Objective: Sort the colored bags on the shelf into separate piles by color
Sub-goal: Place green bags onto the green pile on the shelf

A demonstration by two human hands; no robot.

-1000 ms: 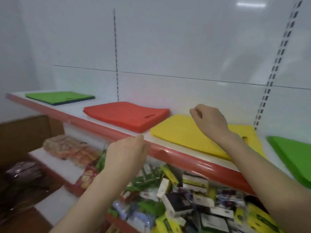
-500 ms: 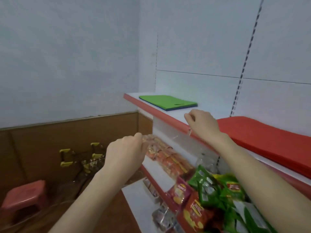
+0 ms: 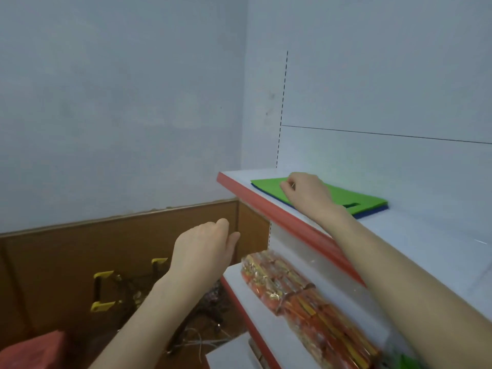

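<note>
A flat green bag (image 3: 354, 197) with a cut-out handle lies at the left end of the top shelf (image 3: 426, 243), on top of a blue bag (image 3: 372, 213) whose edge alone shows. My right hand (image 3: 306, 191) rests on the green bag near its left part, fingers curled, thumb against the forefinger. No fold or lifted edge of the bag shows. My left hand (image 3: 205, 251) hangs in the air left of the shelf and below its red front lip (image 3: 290, 222). Its fingers are loosely curled and it holds nothing.
Orange snack packs (image 3: 292, 291) fill the lower shelf under my right forearm. A grey wall with brown panelling (image 3: 106, 243) stands to the left. Yellow-tipped metal racks (image 3: 102, 288) and a red stool (image 3: 32, 350) sit on the floor below.
The view has swung left past the yellow and red piles. My right hand has moved from the shelf's front lip onto the green bag, and my left hand has stayed in the air.
</note>
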